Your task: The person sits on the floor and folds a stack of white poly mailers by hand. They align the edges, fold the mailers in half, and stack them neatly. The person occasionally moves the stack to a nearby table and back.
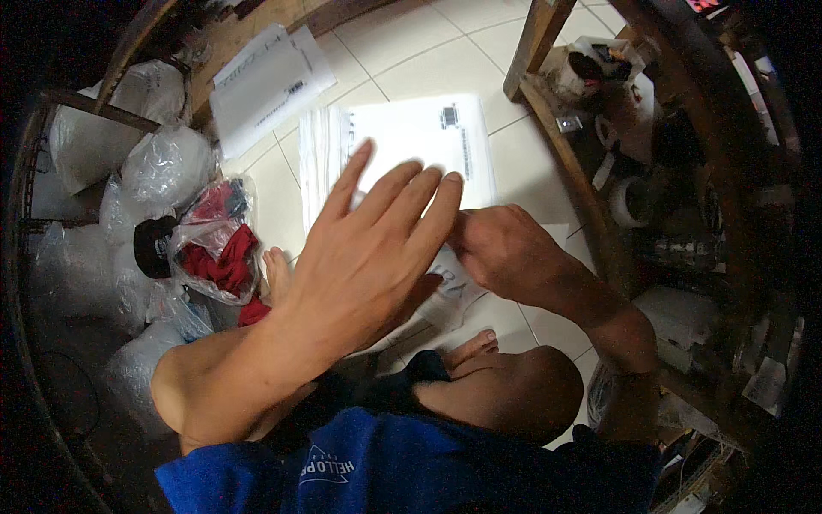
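My left hand (368,248) is spread flat, fingers apart, pressing down on a white plastic mailer bag (454,300) that lies on the tiled floor in front of my crossed legs. My right hand (501,253) is curled just to its right, fingertips pinching the edge of the same bag near my left fingertips. Beyond the hands lies a stack of flat white mailer bags (411,141) with a dark printed patch. Most of the pressed bag is hidden under my hands.
Clear plastic bags of red and dark clothing (218,248) pile up at the left. More white mailers (265,81) rest on a wooden ledge at the top left. A wooden shelf (591,197) with tape rolls (629,201) and clutter stands to the right.
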Demonstrator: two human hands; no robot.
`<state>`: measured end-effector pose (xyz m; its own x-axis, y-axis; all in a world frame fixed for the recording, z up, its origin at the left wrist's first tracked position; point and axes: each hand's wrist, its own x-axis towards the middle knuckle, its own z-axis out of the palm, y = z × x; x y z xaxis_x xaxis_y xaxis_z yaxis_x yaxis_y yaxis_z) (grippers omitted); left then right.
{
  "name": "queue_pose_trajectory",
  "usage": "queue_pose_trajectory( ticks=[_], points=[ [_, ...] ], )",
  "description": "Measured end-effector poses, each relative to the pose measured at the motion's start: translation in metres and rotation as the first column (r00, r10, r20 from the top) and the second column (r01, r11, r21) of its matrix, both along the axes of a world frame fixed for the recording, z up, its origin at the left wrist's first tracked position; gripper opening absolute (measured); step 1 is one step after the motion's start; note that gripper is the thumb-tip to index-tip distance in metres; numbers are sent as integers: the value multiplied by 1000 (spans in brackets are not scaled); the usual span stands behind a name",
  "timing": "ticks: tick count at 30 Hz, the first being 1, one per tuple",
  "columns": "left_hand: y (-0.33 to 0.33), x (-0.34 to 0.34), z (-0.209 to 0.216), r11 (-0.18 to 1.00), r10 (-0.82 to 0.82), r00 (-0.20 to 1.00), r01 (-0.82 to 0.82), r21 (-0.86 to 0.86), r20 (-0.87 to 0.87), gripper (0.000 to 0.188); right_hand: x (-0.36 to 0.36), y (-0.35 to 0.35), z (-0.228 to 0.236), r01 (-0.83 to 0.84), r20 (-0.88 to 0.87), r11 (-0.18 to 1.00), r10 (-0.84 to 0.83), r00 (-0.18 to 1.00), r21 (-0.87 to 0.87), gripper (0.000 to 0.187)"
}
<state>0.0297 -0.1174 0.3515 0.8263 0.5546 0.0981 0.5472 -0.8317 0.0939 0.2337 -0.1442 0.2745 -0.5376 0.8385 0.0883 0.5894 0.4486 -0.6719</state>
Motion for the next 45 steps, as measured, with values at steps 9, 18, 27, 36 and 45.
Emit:
queue_pose_trajectory(
  ticks=[9,18,27,36,45],
  points=[
    [63,10,110,925,-18,935,-118,-361,-354,30,3,28,114,-24,135,890,-42,990,454,22],
    [91,29,131,928,329,942,-335,-163,-65,34,61,-19,41,735,-438,263,-661,610,625,40],
    [59,16,157,853,520,853,-514,-92,44,33,-51,-13,-238,-269,-312,256,-931,189,-928,71],
    [46,21,146,799,599,765,-554,-233,237,32,-46,-43,-268,-292,-244,194,-959,143,-936,68],
    [44,-4,138,648,749,583,-545,-532,314,31,-34,-34,-245,-322,-260,203,-955,145,-925,66]
  ],
)
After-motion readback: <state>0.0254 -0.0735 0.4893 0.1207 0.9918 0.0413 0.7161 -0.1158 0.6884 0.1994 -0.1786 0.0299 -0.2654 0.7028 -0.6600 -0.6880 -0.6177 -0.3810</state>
